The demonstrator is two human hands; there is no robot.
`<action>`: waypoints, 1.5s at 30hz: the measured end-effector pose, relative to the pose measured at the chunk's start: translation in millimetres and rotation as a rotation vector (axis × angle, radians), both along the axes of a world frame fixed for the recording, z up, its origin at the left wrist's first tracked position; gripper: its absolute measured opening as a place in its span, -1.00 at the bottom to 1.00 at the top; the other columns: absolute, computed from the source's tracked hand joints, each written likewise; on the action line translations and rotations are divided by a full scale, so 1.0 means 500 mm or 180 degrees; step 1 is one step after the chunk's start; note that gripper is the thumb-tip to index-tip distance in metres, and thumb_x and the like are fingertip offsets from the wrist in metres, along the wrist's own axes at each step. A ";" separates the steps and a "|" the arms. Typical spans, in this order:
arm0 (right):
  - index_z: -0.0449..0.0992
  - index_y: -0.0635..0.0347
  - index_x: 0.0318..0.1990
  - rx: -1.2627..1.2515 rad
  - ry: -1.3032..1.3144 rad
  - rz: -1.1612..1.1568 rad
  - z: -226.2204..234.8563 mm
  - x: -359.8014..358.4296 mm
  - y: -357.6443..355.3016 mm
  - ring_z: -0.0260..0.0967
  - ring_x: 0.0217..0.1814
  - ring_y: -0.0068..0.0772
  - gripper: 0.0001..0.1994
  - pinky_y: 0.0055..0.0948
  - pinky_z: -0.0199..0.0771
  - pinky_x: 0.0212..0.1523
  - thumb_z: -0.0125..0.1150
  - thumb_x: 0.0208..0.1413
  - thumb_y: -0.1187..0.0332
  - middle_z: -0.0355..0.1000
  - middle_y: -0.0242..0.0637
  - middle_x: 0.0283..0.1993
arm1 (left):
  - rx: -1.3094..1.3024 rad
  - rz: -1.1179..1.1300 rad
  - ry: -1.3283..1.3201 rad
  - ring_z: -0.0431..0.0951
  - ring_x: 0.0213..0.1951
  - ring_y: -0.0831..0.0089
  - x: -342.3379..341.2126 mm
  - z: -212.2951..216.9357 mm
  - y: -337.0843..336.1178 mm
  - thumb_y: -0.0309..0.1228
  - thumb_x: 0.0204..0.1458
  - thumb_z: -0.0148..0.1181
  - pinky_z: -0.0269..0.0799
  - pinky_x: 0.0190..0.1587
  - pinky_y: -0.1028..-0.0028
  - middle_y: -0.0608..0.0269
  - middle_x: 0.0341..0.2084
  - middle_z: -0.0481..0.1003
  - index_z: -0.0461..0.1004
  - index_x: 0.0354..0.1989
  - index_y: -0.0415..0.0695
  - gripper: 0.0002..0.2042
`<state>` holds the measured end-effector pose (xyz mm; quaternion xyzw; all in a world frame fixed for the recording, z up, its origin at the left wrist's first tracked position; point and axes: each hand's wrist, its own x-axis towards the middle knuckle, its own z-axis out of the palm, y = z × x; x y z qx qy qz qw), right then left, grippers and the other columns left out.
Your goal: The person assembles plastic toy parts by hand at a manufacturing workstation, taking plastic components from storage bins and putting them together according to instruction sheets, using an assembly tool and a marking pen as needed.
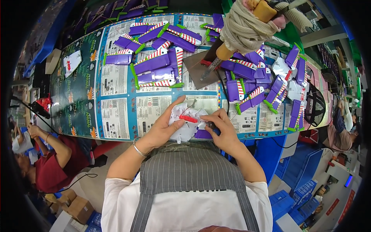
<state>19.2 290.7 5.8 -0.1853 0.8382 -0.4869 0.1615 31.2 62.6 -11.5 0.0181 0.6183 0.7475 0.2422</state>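
Green capital lettering on the dark table sheet

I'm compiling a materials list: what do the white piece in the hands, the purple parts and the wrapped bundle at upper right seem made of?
White piece: probably moulded plastic, fairly smooth, judging by its stiff, shaped outline.
Purple parts: likely hard plastic, glossy, with bright reflections.
Wrapped bundle: apparently cloth strips, matt, showing soft folds and layered windings; fibre unclear.

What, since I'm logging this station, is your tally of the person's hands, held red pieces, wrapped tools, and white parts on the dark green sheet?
Hands (left, right): 2
Held red pieces: 1
Wrapped tools: 1
White parts: 1
Total: 5
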 end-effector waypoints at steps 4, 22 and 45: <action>0.39 -0.03 0.04 0.1050 0.1119 0.0371 0.016 -0.005 -0.010 0.30 -0.27 -0.25 -0.36 -0.29 0.28 -0.35 0.26 -0.37 0.57 0.23 -0.28 -0.33 | 0.0420 0.0439 -0.0278 0.27 0.08 0.48 -0.011 0.010 0.005 -0.48 0.11 0.05 0.16 0.14 0.50 0.23 0.12 0.24 -0.01 0.29 -0.13 -0.43; 0.38 0.20 -0.38 0.1611 0.1107 -0.0221 0.008 -0.099 -0.010 0.40 -0.43 -0.12 -0.73 -0.21 0.37 -0.42 0.27 -0.15 0.24 0.39 -0.18 -0.43 | 0.0982 0.1544 -0.0773 0.41 -0.05 0.43 0.013 -0.031 0.051 -0.52 -0.06 0.24 0.32 0.02 0.46 0.22 -0.08 0.40 0.24 0.06 -0.24 -0.52; 0.46 0.18 -0.45 0.2448 0.1759 0.0926 0.011 -0.206 -0.011 0.49 -0.44 -0.21 -0.91 -0.26 0.46 -0.45 0.04 -0.16 0.46 0.47 -0.16 -0.52 | 0.0725 0.1033 -0.0729 0.46 -0.10 0.42 -0.091 -0.005 0.031 -0.61 -0.11 0.23 0.38 -0.03 0.44 0.26 -0.14 0.45 0.29 0.03 -0.20 -0.53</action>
